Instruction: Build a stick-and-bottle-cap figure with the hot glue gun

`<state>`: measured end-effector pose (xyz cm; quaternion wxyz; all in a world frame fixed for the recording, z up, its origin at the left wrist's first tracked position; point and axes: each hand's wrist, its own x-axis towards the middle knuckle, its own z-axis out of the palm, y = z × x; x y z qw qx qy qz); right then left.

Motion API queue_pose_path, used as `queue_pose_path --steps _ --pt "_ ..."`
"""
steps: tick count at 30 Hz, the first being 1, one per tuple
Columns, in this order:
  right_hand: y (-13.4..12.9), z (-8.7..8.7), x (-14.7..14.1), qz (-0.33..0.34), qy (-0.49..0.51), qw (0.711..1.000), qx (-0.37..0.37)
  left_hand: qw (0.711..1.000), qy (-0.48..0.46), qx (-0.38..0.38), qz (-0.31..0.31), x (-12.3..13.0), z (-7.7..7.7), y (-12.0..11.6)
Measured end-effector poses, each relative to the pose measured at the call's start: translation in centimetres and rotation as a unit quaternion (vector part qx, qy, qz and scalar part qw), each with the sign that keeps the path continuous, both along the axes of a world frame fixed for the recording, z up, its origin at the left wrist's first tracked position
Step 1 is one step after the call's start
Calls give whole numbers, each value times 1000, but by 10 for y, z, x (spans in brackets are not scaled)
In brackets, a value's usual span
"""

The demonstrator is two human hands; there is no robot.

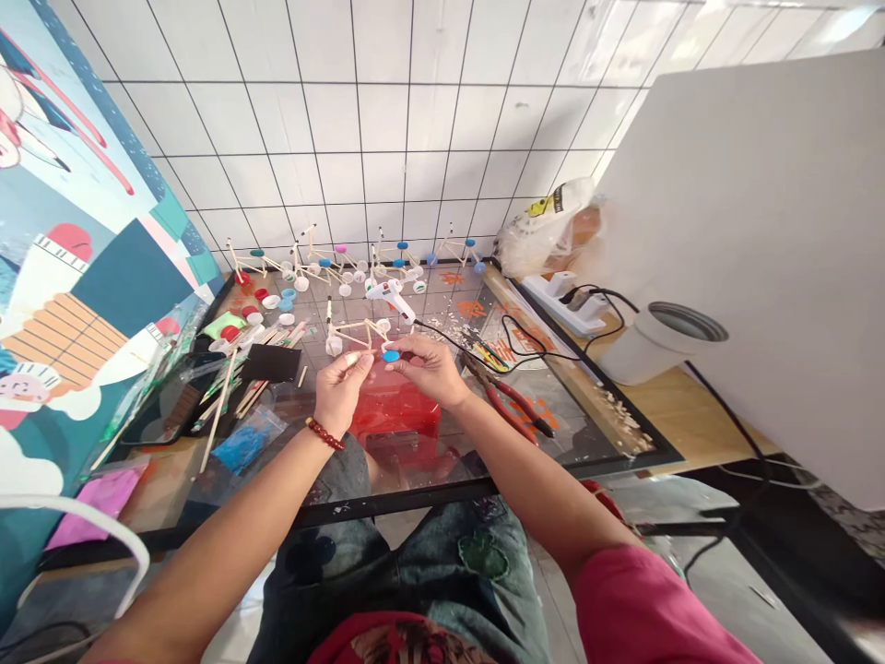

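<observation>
My left hand (340,392) is closed in a pinch over the glass tabletop. What sits between its fingertips is too small to make out. Close beside it, my right hand (432,369) grips a small blue disc (391,356), perhaps a bottle cap, between thumb and fingers. Just beyond both hands stands a little bicycle model (356,330) of thin wooden sticks with white bottle-cap wheels. Its near side is partly hidden by my fingers. A white hot glue gun (391,297) rests behind that model, its black cord running right.
Several similar stick models (324,263) line the wall. Loose caps (253,315), a black card (272,362) and a bag of blue material (249,441) lie at left. Pliers (512,401), a power strip (563,304) and a white container (656,341) are at right.
</observation>
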<state>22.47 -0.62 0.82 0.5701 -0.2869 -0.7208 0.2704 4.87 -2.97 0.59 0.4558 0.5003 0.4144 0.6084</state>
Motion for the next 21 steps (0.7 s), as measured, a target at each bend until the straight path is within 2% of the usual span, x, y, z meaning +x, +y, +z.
queue_pose_path --steps 3,8,15,21 --pt "-1 1 0 -10 -18 1000 18 1000 11 -20 -8 1 0 -2" --pt "-3 2 -1 -9 -46 999 29 999 41 10 -12 2 -1 -2" --pt "-3 2 -1 -18 -46 997 50 998 -28 -55 -17 4 4 -3" --pt "-4 0 -1 -31 -81 995 56 999 15 -37 -28 6 2 -5"
